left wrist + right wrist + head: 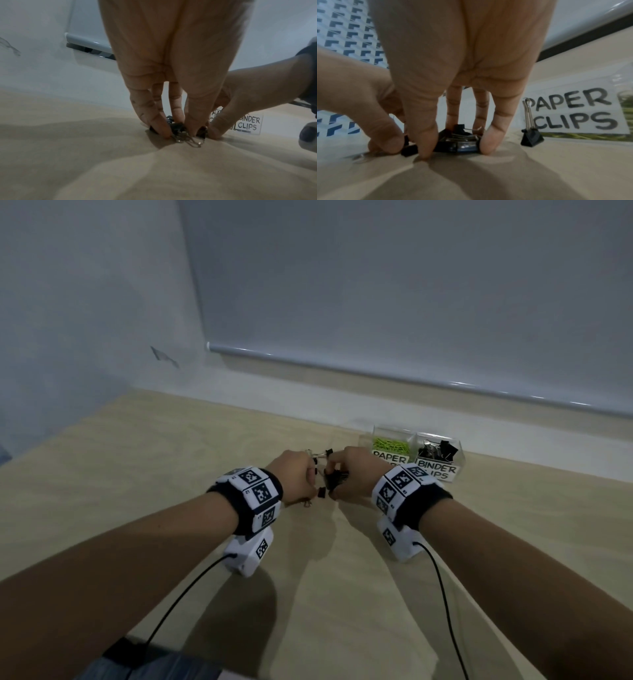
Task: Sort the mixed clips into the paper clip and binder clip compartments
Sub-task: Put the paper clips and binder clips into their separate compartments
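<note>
Both our hands sit on the binder clips [458,143]: right hand [349,474] fingers curled round the pile, left hand [294,477] pinching some too. Binder clip compartment [440,455] lies far-right, nearer the right hand.

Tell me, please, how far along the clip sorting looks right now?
Mostly done: green paper clips and binder clips already fill their compartments. In hand: both hands gather the last black clips on the table. Left: those, plus one standing clip.
</note>
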The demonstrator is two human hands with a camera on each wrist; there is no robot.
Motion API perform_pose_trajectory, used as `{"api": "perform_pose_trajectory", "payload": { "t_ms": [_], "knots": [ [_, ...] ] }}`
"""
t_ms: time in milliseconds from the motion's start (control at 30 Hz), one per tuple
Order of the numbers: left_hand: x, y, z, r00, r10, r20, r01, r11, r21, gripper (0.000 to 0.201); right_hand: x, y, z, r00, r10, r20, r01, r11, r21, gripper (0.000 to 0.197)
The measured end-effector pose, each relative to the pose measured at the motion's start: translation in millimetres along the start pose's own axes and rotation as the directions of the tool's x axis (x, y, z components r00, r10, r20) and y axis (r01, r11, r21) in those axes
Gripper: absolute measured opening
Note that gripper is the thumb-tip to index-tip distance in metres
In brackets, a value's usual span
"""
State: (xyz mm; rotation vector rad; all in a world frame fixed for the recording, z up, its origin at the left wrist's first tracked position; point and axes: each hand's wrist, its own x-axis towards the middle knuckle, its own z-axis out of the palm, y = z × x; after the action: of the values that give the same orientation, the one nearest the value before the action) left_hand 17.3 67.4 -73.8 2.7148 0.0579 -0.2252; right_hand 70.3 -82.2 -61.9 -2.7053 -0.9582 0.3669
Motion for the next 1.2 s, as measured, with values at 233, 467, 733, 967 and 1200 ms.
{"api": "perform_pose_trajectory", "payload": {
  "t_ms": [233, 467, 733, 967, 1200],
  "knots": [
    [1.0, -1.9, 1.4, 1.000, 0.008, -0.020, -0.008, 1.000, -0.024, 0.018, 3.7, 8.6, -3.0, 1.000, 0.005, -0.003, -0.005, 1.000, 0.019, 0.019],
    [1.8, -5.5, 4.5, 0.998, -0.036, -0.045, 0.034, 0.999, -0.039, 0.007, 5.2, 10.7, -6.8, 1.000, -0.020, 0.008, 0.020, 1.000, 0.018, 0.016],
    [3.8, -8.8, -0.2, 0.998, -0.059, -0.022, 0.058, 0.997, -0.044, 0.018, 3.5, 14.2, -4.1, 0.999, -0.040, -0.027, 0.042, 0.997, 0.067, 0.015],
    [8.5, 10.0, -15.1, 0.999, -0.024, 0.046, 0.029, 0.993, -0.115, 0.016, -19.5, 41.4, -32.2, 0.982, 0.035, -0.186, 0.008, 0.975, 0.222, 0.016],
    [55.3, 116.4, -22.6, 0.976, 0.177, -0.127, -0.202, 0.956, -0.215, 0.013, -48.3, 117.9, -86.0, 0.878, 0.285, -0.385, -0.237, 0.957, 0.167, 0.012]
  ]
}}
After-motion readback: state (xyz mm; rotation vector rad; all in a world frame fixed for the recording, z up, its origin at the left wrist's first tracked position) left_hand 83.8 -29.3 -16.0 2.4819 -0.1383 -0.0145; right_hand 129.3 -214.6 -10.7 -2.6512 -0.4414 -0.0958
